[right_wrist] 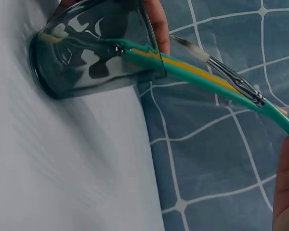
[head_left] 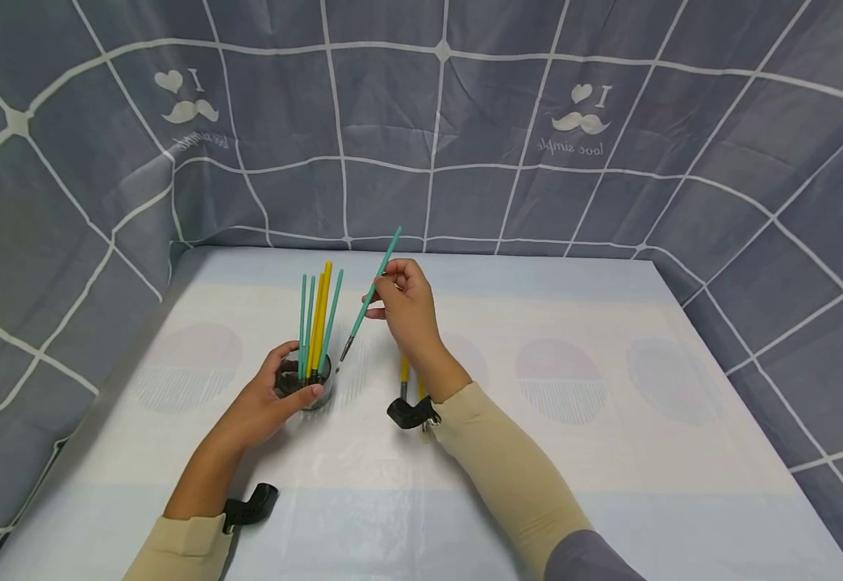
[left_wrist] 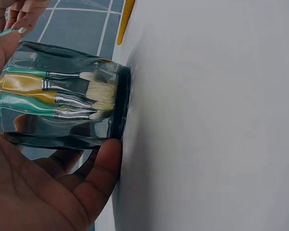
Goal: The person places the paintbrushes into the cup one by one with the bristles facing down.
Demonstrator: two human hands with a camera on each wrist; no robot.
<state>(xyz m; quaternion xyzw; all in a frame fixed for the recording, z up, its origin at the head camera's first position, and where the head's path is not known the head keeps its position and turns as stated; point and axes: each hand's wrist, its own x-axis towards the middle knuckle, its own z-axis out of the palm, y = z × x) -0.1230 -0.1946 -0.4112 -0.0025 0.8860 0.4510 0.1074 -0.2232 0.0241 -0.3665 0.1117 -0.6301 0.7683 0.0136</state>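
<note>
My left hand (head_left: 265, 411) holds a clear dark-tinted drinking glass (left_wrist: 120, 96) on the table, fingers and thumb around its side. Several paintbrushes stand bristles-down in it, with yellow handles (head_left: 319, 315) and green handles (head_left: 334, 311). In the left wrist view their pale bristles (left_wrist: 102, 94) are close to the thick base. My right hand (head_left: 411, 311) pinches another green paintbrush (head_left: 365, 315) by its handle. That brush tilts, its dark-tipped bristles (right_wrist: 185, 43) pointing down beside the glass rim, outside the glass in the head view.
On the white patterned table (head_left: 537, 460), yellow-handled brushes (head_left: 404, 371) lie right of the glass, partly hidden by my right wrist and its black camera mount (head_left: 410, 413). A grey cloth with white grid lines (head_left: 479, 113) hangs behind the table and along both sides.
</note>
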